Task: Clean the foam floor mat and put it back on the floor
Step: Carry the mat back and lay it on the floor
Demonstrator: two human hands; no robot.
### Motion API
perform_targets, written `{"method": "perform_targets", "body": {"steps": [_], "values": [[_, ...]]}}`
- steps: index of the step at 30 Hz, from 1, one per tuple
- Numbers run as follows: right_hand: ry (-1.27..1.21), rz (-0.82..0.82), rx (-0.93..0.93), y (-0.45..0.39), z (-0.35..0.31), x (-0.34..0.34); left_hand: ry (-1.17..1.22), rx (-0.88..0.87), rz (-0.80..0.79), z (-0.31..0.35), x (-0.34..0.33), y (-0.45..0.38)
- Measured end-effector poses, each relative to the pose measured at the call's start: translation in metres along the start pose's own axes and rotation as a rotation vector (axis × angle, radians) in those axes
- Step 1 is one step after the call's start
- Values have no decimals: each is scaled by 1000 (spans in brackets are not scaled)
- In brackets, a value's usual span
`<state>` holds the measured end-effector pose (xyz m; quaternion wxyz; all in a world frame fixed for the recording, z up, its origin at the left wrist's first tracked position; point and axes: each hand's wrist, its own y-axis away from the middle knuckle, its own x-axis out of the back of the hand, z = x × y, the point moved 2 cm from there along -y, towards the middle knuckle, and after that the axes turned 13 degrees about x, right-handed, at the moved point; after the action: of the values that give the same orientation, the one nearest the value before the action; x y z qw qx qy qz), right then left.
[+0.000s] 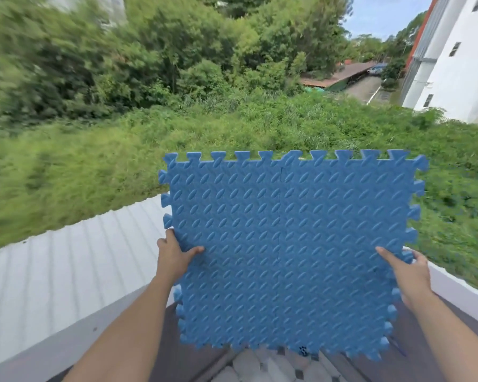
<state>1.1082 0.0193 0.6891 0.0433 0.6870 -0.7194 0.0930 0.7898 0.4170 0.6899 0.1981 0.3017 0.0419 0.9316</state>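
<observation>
Nearest the camera, two bare forearms are reaching forward from the bottom corners of the view. The left hand (174, 257) is clamping the left edge of the blue foam floor mat (287, 252), with its thumb lying across the textured front face and the other fingers hidden behind the foam. The right hand (406, 274) is gripping the mat's right edge the same way, thumb on the front and fingers curling round the toothed border.

The mat is hanging in the air between both hands, held nearly upright with its patterned side facing the person; a faint vertical seam is running down its middle, where two interlocking tiles appear to be joined. Its lower edge is hovering above a grey ledge (75, 329) and some pale tiles (271, 368) below.

Beyond the ledge, a white corrugated roof (75, 260) is sloping away on the left. Further out, tall grass (100, 172) and dense trees (160, 56) are filling the view, blurred at left, with a white building (455, 59) standing at far right.
</observation>
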Motion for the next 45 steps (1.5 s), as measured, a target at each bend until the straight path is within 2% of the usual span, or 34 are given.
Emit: {"method": "perform_targets", "body": {"steps": [4, 9, 15, 19, 25, 32, 39, 45], "values": [[8, -221, 34, -16, -4, -63, 33, 97, 172, -32, 42, 23], [20, -500, 196, 58, -40, -157, 68, 259, 431, -98, 118, 75], [55, -944, 285, 167, -45, -265, 42, 469, 731, -181, 222, 169], [63, -1214, 416, 264, -59, -307, 16, 590, 907, -232, 281, 247], [35, -1509, 621, 414, -85, -331, 59, 762, 1162, -306, 334, 372], [25, -1692, 836, 576, -93, -324, 155, 965, 1291, -376, 365, 506], [34, -1846, 979, 749, -58, -300, 257, 1127, 1402, -459, 382, 624], [127, -2017, 1102, 895, 6, -308, 361, 1371, 1426, -573, 364, 686]]}}
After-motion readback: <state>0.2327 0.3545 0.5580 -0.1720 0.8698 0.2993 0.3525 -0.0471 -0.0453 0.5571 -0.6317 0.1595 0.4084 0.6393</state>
